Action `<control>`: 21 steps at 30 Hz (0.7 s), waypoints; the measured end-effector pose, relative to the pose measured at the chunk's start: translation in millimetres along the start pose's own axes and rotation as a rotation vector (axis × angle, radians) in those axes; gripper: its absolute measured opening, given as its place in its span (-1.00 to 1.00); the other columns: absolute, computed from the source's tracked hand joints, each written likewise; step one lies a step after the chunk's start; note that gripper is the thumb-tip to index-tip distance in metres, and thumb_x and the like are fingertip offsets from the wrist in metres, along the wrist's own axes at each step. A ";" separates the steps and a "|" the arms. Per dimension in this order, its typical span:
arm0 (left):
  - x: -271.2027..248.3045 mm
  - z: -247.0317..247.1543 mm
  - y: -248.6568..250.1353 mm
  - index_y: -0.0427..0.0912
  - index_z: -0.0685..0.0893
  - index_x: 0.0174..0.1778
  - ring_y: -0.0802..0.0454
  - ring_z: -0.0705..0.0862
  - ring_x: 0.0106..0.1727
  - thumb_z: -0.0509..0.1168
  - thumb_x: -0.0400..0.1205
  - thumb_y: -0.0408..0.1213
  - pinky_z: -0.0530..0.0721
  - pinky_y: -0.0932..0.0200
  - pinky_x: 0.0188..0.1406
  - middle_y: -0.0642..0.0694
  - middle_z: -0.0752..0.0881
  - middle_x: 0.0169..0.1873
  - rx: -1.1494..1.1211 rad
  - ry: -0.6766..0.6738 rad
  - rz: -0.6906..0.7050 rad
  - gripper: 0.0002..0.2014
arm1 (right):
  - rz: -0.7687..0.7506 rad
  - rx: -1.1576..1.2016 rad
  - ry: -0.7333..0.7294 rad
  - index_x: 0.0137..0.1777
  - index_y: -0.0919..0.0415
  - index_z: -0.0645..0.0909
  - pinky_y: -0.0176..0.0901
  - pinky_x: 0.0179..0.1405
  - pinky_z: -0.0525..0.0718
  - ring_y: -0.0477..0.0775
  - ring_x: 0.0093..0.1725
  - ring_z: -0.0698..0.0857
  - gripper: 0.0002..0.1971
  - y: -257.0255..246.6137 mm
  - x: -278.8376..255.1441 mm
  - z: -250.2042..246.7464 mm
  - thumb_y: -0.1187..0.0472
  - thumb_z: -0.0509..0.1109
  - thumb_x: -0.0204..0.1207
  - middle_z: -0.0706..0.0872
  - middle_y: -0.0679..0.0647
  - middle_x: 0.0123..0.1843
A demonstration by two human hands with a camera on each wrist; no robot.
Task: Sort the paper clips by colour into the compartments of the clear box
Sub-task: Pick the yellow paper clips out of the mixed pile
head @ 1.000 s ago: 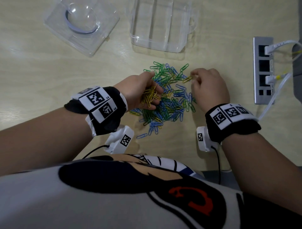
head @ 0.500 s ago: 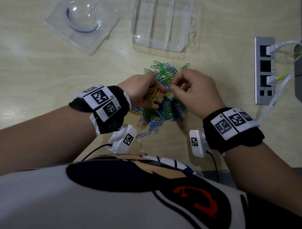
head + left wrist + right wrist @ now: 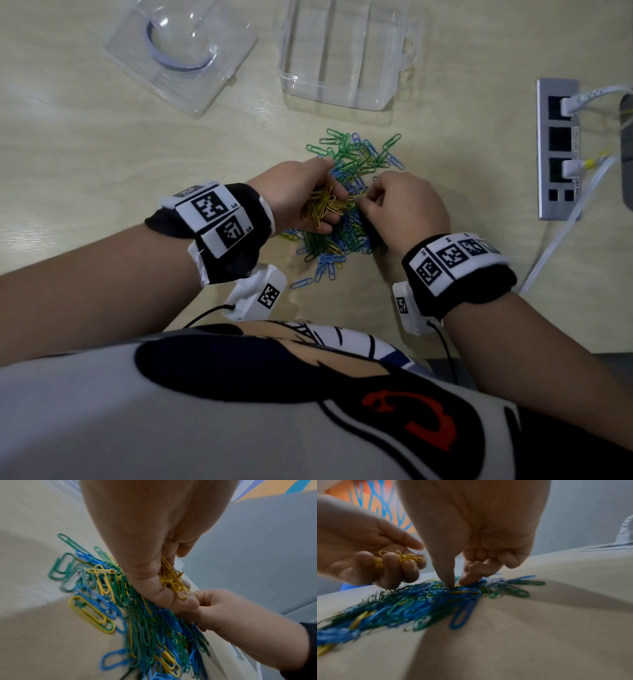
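Note:
A mixed pile of blue, green and yellow paper clips [image 3: 356, 154] [image 3: 145, 622] [image 3: 419, 605] lies on the pale wooden table. My left hand [image 3: 318, 192] [image 3: 171, 588] hovers over the pile's left side and grips a bunch of yellow clips [image 3: 323, 207] [image 3: 173, 580] [image 3: 407, 558] in its curled fingers. My right hand [image 3: 368, 200] [image 3: 458, 584] is close beside it. Its thumb and forefinger tips are down on the pile, pinching at a yellow clip [image 3: 459, 592], and its other fingers are curled in. The clear compartment box [image 3: 329, 99] stands beyond the pile and looks empty.
A second clear plastic case with a round dome [image 3: 178, 51] lies at the far left. A grey power strip [image 3: 558, 150] with plugged white cables [image 3: 565, 246] sits at the right. One blue clip [image 3: 301, 283] lies apart near the table's front edge.
My right hand carried a yellow clip from the pile's far right over to the left hand, then dropped its fingertips onto the middle of the pile. The left hand stayed put with its bunch.

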State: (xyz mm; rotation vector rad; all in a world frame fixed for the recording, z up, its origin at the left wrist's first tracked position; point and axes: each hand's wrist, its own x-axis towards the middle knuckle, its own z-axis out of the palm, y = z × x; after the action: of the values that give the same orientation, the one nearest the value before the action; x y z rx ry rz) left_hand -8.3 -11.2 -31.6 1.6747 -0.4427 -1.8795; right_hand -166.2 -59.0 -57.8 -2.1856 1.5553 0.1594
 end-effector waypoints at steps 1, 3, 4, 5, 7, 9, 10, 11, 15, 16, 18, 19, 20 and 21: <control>-0.5 -0.4 -0.3 -0.28 0.64 -0.20 0.02 0.65 -0.42 0.01 0.76 -0.05 0.72 0.20 -0.41 -0.17 0.63 -0.36 -0.004 -0.002 -0.001 -0.55 | 0.000 0.001 0.004 -0.15 0.03 0.63 -0.07 -0.11 0.57 0.20 -0.02 0.67 -0.83 -0.3 0.5 0.2 -0.05 0.38 0.47 0.71 0.06 -0.07; -1.7 -1.0 -1.7 -0.26 0.63 -0.22 0.05 0.64 -0.45 0.10 0.75 -0.15 0.71 0.21 -0.42 -0.15 0.62 -0.34 0.004 -0.003 0.016 -0.65 | 0.010 0.012 -0.002 -0.15 0.02 0.63 -0.05 -0.10 0.58 0.20 -0.02 0.66 -0.88 0.0 1.2 1.0 0.00 0.37 0.44 0.70 0.06 -0.07; -2.1 -1.1 -2.4 -0.26 0.62 -0.22 0.07 0.64 -0.47 0.16 0.73 -0.22 0.71 0.22 -0.44 -0.14 0.62 -0.33 0.015 -0.007 0.037 -0.73 | 0.016 0.020 -0.010 -0.16 0.02 0.62 -0.05 -0.09 0.58 0.20 -0.03 0.66 -0.89 0.3 0.9 1.0 0.01 0.37 0.43 0.70 0.06 -0.07; -2.5 -1.5 -3.3 -0.25 0.61 -0.22 0.10 0.64 -0.48 0.21 0.71 -0.29 0.71 0.24 -0.45 -0.14 0.63 -0.32 0.027 -0.015 0.056 -0.80 | 0.022 0.028 -0.018 -0.17 0.02 0.61 -0.05 -0.10 0.59 0.20 -0.04 0.66 -0.89 1.0 0.5 1.0 0.02 0.38 0.42 0.69 0.06 -0.07; -2.8 -3.3 -4.9 -0.24 0.60 -0.21 0.14 0.65 -0.49 0.27 0.67 -0.38 0.70 0.27 -0.46 -0.13 0.63 -0.36 0.060 -0.033 0.078 -0.86 | 0.024 0.050 -0.015 -0.20 0.04 0.58 -0.05 -0.12 0.59 0.20 -0.07 0.65 -0.90 2.6 -0.9 -0.5 0.04 0.37 0.40 0.68 0.06 -0.09; -2.5 -5.3 -6.0 -0.22 0.60 -0.20 0.17 0.66 -0.48 0.29 0.65 -0.45 0.70 0.29 -0.45 -0.11 0.62 -0.38 0.090 -0.044 0.085 -0.88 | 0.014 0.098 0.013 -0.22 0.07 0.55 -0.04 -0.15 0.58 0.18 -0.11 0.62 -0.90 4.4 -3.0 -4.1 0.07 0.35 0.38 0.65 0.06 -0.13; -2.3 -6.1 -6.1 -0.21 0.60 -0.18 0.18 0.66 -0.48 0.28 0.64 -0.48 0.70 0.30 -0.44 -0.11 0.62 -0.37 0.094 -0.045 0.086 -0.88 | 0.009 0.131 0.036 -0.21 0.08 0.55 -0.03 -0.16 0.58 0.16 -0.12 0.61 -0.91 5.1 -4.5 -6.4 0.09 0.35 0.38 0.65 0.06 -0.15; -2.2 -6.9 -6.0 -0.21 0.60 -0.16 0.19 0.66 -0.48 0.26 0.64 -0.51 0.71 0.30 -0.44 -0.11 0.62 -0.37 0.092 -0.046 0.087 -0.86 | 0.013 0.175 0.065 -0.20 0.09 0.56 -0.02 -0.16 0.59 0.15 -0.14 0.61 -0.91 6.0 -6.0 -8.9 0.10 0.36 0.37 0.65 0.05 -0.18; -1.4 -9.4 -4.3 -0.24 0.66 -0.06 0.12 0.65 -0.42 0.18 0.68 -0.55 0.72 0.28 -0.39 -0.13 0.61 -0.36 0.083 -0.057 0.084 -0.81 | -0.018 0.404 0.173 -0.21 0.07 0.59 -0.09 -0.18 0.64 -0.04 -0.28 0.60 -0.95 3.9 -13.6 -18.4 0.18 0.40 0.35 0.62 -0.13 -0.32; -1.5 -9.4 -3.7 -0.25 0.67 -0.05 0.10 0.65 -0.40 0.16 0.68 -0.56 0.72 0.27 -0.39 -0.14 0.61 -0.36 0.085 -0.057 0.078 -0.79 | -0.063 0.456 0.185 -0.21 0.05 0.59 -0.11 -0.19 0.63 -0.08 -0.31 0.59 -0.95 1.0 -16.5 -20.5 0.20 0.40 0.35 0.61 -0.14 -0.33; -1.9 -7.8 -2.1 -0.26 0.69 -0.10 0.08 0.64 -0.40 0.13 0.67 -0.56 0.71 0.27 -0.42 -0.17 0.63 -0.35 0.086 -0.046 0.070 -0.76 | -0.180 0.530 0.176 -0.23 0.02 0.58 -0.11 -0.23 0.64 -0.10 -0.35 0.60 -0.92 -6.3 -22.8 -24.6 0.22 0.41 0.34 0.64 -0.13 -0.30; -2.2 -6.4 -1.3 -0.26 0.68 -0.14 0.09 0.64 -0.42 0.12 0.67 -0.54 0.69 0.28 -0.45 -0.17 0.64 -0.36 0.077 -0.035 0.069 -0.76 | -0.239 0.541 0.153 -0.22 0.02 0.59 -0.10 -0.24 0.64 -0.07 -0.36 0.61 -0.91 -9.9 -25.5 -25.5 0.22 0.41 0.33 0.66 -0.11 -0.27; -2.6 -5.4 -0.2 -0.26 0.68 -0.20 0.10 0.64 -0.45 0.13 0.66 -0.51 0.68 0.28 -0.48 -0.17 0.64 -0.38 0.067 -0.022 0.066 -0.76 | -0.296 0.534 0.127 -0.22 0.03 0.61 -0.08 -0.24 0.64 -0.05 -0.36 0.61 -0.92 -13.3 -27.6 -26.1 0.22 0.42 0.33 0.66 -0.09 -0.26; -2.6 -4.8 0.3 -0.26 0.66 -0.24 0.11 0.63 -0.48 0.15 0.65 -0.48 0.67 0.28 -0.49 -0.16 0.64 -0.40 0.061 -0.007 0.058 -0.77 | -0.346 0.511 0.106 -0.22 0.04 0.62 -0.07 -0.24 0.62 -0.04 -0.36 0.60 -0.93 -16.4 -28.5 -25.7 0.21 0.42 0.32 0.66 -0.08 -0.25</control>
State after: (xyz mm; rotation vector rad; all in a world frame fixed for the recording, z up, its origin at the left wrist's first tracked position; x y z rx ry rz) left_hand -3.4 -9.2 -30.1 1.6762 -0.5504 -1.8478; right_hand -165.5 -40.8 -20.3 -2.0203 1.0855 -0.4224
